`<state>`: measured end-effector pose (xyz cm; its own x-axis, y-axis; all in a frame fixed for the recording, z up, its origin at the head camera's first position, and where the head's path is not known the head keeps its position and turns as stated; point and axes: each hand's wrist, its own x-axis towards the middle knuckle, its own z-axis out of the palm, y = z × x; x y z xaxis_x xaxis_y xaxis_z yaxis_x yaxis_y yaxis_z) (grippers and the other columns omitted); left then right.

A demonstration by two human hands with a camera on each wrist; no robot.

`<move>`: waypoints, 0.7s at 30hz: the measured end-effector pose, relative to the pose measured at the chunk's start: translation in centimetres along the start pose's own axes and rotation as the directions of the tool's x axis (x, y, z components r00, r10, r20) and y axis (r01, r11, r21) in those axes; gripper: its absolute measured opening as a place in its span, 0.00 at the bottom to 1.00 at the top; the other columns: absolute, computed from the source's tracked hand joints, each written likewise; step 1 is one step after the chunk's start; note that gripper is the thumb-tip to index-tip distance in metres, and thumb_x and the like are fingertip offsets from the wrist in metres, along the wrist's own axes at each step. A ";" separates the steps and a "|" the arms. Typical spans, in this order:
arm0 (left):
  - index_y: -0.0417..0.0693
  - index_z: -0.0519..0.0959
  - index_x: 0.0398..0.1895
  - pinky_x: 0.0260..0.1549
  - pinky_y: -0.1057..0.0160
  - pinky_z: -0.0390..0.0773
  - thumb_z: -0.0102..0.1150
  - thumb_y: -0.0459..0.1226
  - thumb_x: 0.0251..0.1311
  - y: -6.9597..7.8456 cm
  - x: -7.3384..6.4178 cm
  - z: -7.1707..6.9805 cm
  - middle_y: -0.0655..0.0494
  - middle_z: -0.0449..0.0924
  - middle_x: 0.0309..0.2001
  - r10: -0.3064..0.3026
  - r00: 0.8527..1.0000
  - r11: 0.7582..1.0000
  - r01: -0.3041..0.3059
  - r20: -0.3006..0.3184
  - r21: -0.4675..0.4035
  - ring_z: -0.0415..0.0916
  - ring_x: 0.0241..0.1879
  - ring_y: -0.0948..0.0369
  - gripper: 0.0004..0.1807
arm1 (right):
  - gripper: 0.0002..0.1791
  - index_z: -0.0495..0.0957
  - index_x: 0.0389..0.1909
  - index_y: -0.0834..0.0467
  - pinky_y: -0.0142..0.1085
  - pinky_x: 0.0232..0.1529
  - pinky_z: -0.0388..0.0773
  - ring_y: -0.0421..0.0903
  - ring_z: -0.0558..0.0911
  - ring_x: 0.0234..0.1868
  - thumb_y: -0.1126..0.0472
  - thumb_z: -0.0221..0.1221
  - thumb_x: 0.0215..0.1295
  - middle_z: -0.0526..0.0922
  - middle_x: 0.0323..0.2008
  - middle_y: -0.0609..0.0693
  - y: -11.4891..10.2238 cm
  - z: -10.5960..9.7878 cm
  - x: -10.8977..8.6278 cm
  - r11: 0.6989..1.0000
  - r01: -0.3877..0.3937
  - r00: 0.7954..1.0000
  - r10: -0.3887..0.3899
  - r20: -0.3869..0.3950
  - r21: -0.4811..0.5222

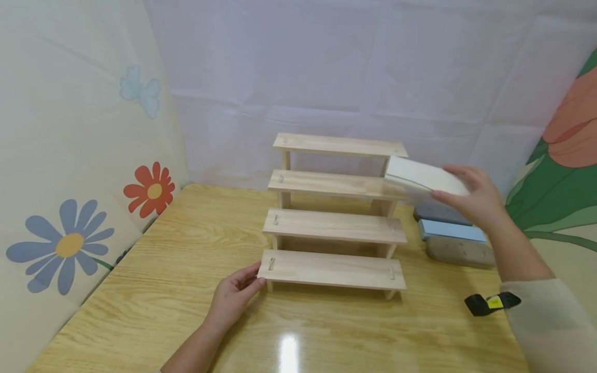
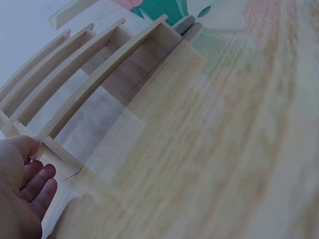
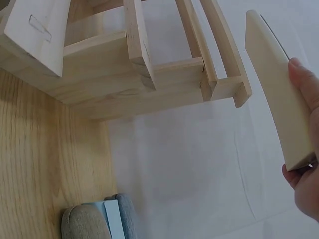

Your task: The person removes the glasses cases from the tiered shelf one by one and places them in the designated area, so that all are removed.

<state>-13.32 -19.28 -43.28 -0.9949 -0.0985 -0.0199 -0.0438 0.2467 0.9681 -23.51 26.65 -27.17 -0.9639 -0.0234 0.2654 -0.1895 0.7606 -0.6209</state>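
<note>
A four-tier wooden step rack stands in the middle of the table, its tiers bare. At the left end of the lowest tier, my left hand pinches the board's corner. In the left wrist view, the thumb of the left hand lies against the board's end, with the other fingers bent below. My right hand grips a white glasses case by its right end, in the air beside the upper tiers. The right wrist view shows the case apart from the rack, a seam running along its edge.
Right of the rack lie a dark grey case, a light blue case and a brown-grey case, side by side. A white cloth hangs behind the table; flowered panels flank it. A black strap hangs at the right sleeve.
</note>
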 end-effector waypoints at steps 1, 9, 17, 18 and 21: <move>0.37 0.76 0.60 0.42 0.77 0.78 0.64 0.34 0.62 0.0 0.0 0.0 0.42 0.78 0.60 -0.001 1.000 1.000 0.001 -0.001 -0.001 0.78 0.42 0.73 0.23 | 0.42 0.63 0.72 0.54 0.62 0.53 0.63 0.68 0.60 0.65 0.43 0.65 0.61 0.59 0.70 0.67 0.2 -0.1 -0.1 1.000 0.002 1.000 -0.002 -0.003 0.003; 0.38 0.76 0.60 0.43 0.77 0.78 0.64 0.34 0.62 0.0 0.1 0.0 0.42 0.78 0.60 0.000 1.000 1.000 0.000 0.001 0.006 0.78 0.43 0.73 0.23 | 0.41 0.63 0.72 0.56 0.61 0.49 0.65 0.68 0.62 0.63 0.45 0.65 0.62 0.60 0.69 0.69 1.6 -0.6 -1.4 1.000 -0.003 1.000 0.003 -0.028 -0.019; 0.37 0.76 0.60 0.42 0.77 0.78 0.64 0.34 0.62 0.0 0.1 0.0 0.42 0.78 0.60 0.003 1.000 1.000 -0.003 -0.005 0.012 0.78 0.42 0.73 0.23 | 0.42 0.62 0.72 0.58 0.57 0.47 0.66 0.68 0.63 0.61 0.45 0.65 0.62 0.60 0.68 0.69 2.8 -0.9 -3.0 0.999 -0.046 0.999 0.045 -0.030 -0.025; 0.37 0.76 0.60 0.42 0.77 0.78 0.64 0.34 0.62 0.0 0.0 0.0 0.42 0.78 0.60 0.003 1.000 1.000 -0.003 -0.006 0.011 0.78 0.42 0.73 0.23 | 0.42 0.62 0.72 0.59 0.58 0.47 0.66 0.68 0.63 0.61 0.45 0.65 0.62 0.60 0.68 0.69 2.9 -1.0 -3.3 0.998 -0.049 0.998 0.048 -0.031 -0.027; 0.37 0.76 0.60 0.42 0.77 0.79 0.64 0.34 0.62 0.0 0.1 0.1 0.42 0.78 0.60 0.001 1.000 1.000 -0.001 -0.004 0.010 0.78 0.42 0.73 0.23 | 0.42 0.62 0.72 0.59 0.59 0.47 0.65 0.69 0.62 0.61 0.46 0.65 0.62 0.60 0.68 0.69 3.5 -1.1 -3.8 0.998 -0.047 0.998 0.045 -0.040 -0.029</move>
<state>-13.38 -19.22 -43.25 -0.9946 -0.1025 -0.0181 -0.0439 0.2561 0.9657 -20.31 30.10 -29.50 -0.9632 0.0370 0.2662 -0.1389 0.7793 -0.6110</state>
